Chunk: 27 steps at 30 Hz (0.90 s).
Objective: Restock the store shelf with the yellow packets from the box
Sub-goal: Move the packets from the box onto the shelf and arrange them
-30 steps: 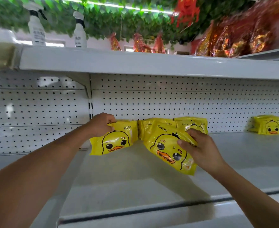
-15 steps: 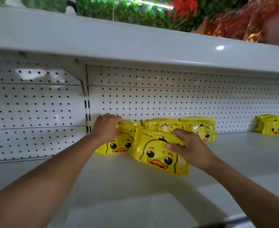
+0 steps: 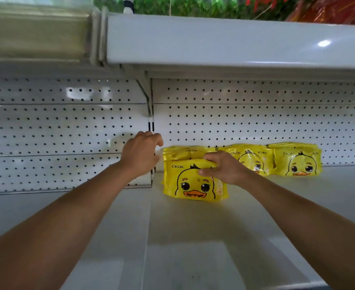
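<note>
A yellow duck packet (image 3: 193, 185) stands upright on the white shelf (image 3: 193, 231), close to the shelf's left end. My right hand (image 3: 224, 168) pinches its top edge, fingers on the front face. Right behind it stands another yellow packet (image 3: 182, 152) against the pegboard. My left hand (image 3: 140, 153) is at that packet's left edge with fingers loosely curled and nothing in them. Two more yellow packets (image 3: 249, 162) (image 3: 297, 162) stand in a row to the right. The box is out of view.
The upper shelf (image 3: 214, 38) overhangs close above the hands. A perforated back wall (image 3: 256, 122) closes the bay, and an upright bracket (image 3: 150, 114) divides it from the neighbouring bay on the left. Green foliage and red goods show on top.
My right hand has swung its packet left and set it upright in front of the left packet. My left hand has let go of that back packet and moved off its left edge.
</note>
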Available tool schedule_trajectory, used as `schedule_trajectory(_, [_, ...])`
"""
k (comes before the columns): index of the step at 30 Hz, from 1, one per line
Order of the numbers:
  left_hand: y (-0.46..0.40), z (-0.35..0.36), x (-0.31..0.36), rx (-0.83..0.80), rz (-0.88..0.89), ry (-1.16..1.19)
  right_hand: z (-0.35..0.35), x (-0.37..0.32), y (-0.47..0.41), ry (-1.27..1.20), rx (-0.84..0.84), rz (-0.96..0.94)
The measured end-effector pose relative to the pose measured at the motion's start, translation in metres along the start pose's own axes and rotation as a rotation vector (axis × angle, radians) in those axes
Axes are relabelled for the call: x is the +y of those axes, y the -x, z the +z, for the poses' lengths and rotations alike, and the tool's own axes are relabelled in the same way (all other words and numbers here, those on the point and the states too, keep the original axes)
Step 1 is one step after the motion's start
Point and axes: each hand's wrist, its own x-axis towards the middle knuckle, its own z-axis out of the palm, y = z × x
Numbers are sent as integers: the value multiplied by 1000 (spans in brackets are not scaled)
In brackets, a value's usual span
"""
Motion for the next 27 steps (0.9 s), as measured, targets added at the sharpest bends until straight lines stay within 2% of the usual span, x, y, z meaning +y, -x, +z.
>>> schedule_trajectory(2, [5, -3, 3, -20, 21, -14, 4, 1, -3, 91, 73, 42])
schedule_trajectory(5, [9, -4, 11, -26, 51, -13, 9, -5, -3, 508, 232, 86])
schedule_trajectory(7, [10, -5, 20, -31, 82, -10, 10, -13, 1, 637, 300, 113])
schedule_trajectory(11, [9, -5, 44, -27, 140, -4, -4, -17, 30, 501, 312, 169])
schedule_trajectory(17, [16, 0, 106, -65, 190, 49, -43, -10, 105, 487, 241, 223])
schedule_trajectory(27, [81, 0, 304, -154, 361, 147, -115, 32, 299, 470, 295, 380])
